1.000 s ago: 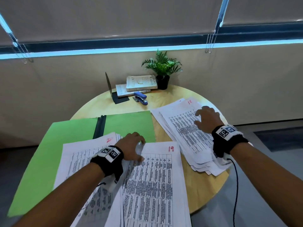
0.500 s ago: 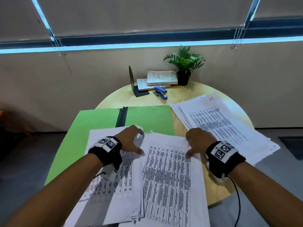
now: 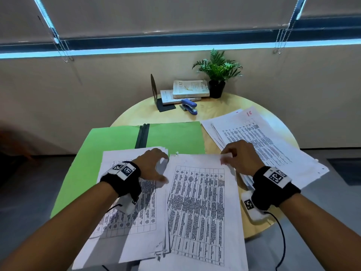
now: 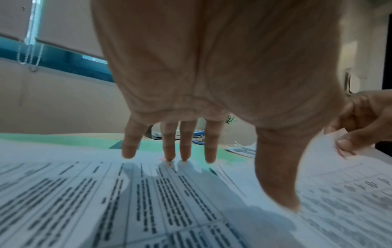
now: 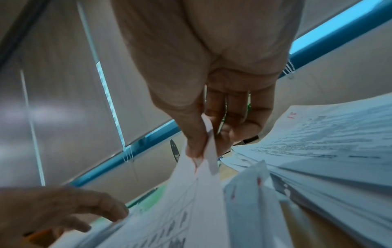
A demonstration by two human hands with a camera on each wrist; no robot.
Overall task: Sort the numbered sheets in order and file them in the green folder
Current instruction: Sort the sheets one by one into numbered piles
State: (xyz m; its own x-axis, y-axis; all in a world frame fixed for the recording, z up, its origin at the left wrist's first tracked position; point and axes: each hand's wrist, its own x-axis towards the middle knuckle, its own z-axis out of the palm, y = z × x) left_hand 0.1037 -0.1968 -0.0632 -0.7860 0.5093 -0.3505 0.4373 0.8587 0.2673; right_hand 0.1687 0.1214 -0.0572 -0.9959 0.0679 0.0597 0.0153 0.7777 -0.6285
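Your right hand (image 3: 239, 157) pinches top corner of centre sheet (image 3: 201, 208). Your left hand (image 3: 151, 166) spread, fingertips (image 4: 169, 156) on left stack (image 3: 125, 216). Folder (image 3: 117, 141) open, upper left; unsorted pile (image 3: 273, 145) right.

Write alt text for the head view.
The right hand pinches the top corner of a printed sheet, left hand resting on the neighbouring stack over an open green folder on a round table.

left hand (image 3: 151, 165) spread, right hand (image 3: 239, 158) pinching
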